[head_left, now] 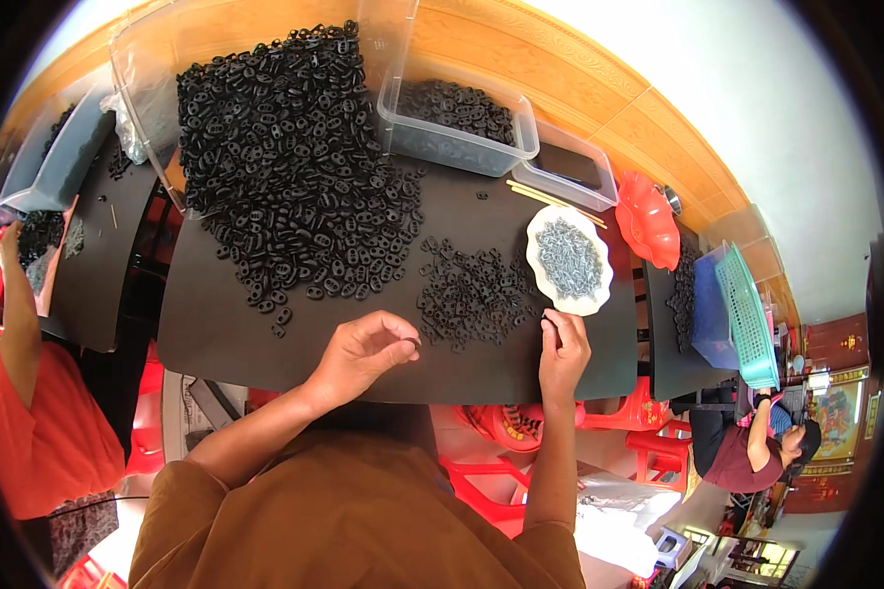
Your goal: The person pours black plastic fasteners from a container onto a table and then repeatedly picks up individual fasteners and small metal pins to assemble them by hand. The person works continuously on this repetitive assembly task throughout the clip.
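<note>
My left hand [363, 358] is raised over the front of the dark table, its thumb and fingers curled into a pinch. What sits at its fingertips is too small to make out against the dark top. My right hand [565, 355] is pinched closed just below a cream scalloped dish [591, 302] that holds many small grey metal screws [570, 257]. Anything in that pinch is too small to name. Between the hands lies a loose spread of small black plastic pieces [476, 294]. A large heap of black two-holed plastic pieces [295, 177] covers the table's left side.
At the back stands a clear bin [462, 147] of black pieces beside a shallow clear box [570, 167]. Yellowish sticks [558, 203] lie near a red scalloped dish [648, 221]. A person in red [49, 422] sits left; another person [751, 456] is at right, near a turquoise basket [749, 314].
</note>
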`<action>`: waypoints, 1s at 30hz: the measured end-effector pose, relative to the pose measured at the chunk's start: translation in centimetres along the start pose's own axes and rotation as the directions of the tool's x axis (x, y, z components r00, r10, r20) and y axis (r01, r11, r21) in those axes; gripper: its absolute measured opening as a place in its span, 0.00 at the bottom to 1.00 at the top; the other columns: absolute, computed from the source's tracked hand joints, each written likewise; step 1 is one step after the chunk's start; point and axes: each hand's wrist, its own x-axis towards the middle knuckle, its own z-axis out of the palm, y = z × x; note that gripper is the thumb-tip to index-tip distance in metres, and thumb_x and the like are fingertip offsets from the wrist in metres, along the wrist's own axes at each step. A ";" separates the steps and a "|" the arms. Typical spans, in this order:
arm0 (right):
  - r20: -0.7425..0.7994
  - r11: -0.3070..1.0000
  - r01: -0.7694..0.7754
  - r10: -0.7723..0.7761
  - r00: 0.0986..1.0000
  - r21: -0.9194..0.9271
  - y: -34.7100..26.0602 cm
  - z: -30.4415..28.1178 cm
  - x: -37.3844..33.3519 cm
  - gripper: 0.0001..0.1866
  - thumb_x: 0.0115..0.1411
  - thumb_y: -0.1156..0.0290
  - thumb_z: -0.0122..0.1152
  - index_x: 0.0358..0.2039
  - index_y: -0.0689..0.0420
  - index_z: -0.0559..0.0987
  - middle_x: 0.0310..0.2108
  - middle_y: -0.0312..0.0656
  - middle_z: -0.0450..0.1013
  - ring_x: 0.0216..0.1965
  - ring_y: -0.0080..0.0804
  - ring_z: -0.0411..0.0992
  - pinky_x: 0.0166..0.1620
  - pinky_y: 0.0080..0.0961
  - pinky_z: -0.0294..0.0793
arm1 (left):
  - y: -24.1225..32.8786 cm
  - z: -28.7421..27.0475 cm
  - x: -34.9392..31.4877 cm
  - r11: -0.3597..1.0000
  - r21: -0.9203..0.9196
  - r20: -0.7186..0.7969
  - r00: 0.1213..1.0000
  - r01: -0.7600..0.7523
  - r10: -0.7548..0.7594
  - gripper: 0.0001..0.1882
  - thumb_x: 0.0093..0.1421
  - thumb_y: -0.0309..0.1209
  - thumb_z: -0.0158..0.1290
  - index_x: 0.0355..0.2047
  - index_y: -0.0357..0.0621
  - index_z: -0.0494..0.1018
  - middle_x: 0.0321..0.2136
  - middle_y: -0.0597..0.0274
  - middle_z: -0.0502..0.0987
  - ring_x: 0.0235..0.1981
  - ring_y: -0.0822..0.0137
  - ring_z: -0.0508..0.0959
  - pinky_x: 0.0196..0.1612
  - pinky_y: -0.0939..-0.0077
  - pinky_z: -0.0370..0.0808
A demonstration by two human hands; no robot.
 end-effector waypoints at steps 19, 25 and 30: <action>0.055 0.988 -0.156 0.155 0.986 0.018 0.6 -0.1 0.3 0.06 0.61 0.80 0.60 0.38 0.64 0.82 0.34 0.47 0.77 0.35 0.43 0.78 0.41 0.33 0.76 | -0.5 -0.2 0.1 0.996 -0.051 -0.048 0.996 -0.071 0.069 0.06 0.68 0.24 0.56 0.44 0.39 0.75 0.40 0.61 0.79 0.40 0.72 0.81 0.46 0.77 0.79; -0.040 0.994 -0.111 0.111 0.993 -0.009 0.2 -0.3 -0.1 0.07 0.62 0.79 0.59 0.39 0.65 0.82 0.35 0.49 0.78 0.35 0.43 0.79 0.41 0.34 0.77 | -0.4 -0.2 0.0 0.998 -0.042 -0.053 0.997 -0.055 0.053 0.05 0.67 0.24 0.57 0.43 0.40 0.75 0.40 0.61 0.80 0.39 0.72 0.81 0.45 0.77 0.80; -0.010 0.977 -0.063 0.062 0.998 -0.204 -1.5 0.6 0.1 0.07 0.63 0.74 0.62 0.40 0.61 0.83 0.38 0.45 0.78 0.35 0.47 0.78 0.41 0.37 0.77 | -0.3 -0.3 -0.1 0.998 -0.017 -0.055 0.997 -0.057 0.056 0.04 0.67 0.24 0.57 0.41 0.40 0.76 0.40 0.61 0.80 0.39 0.72 0.81 0.45 0.77 0.80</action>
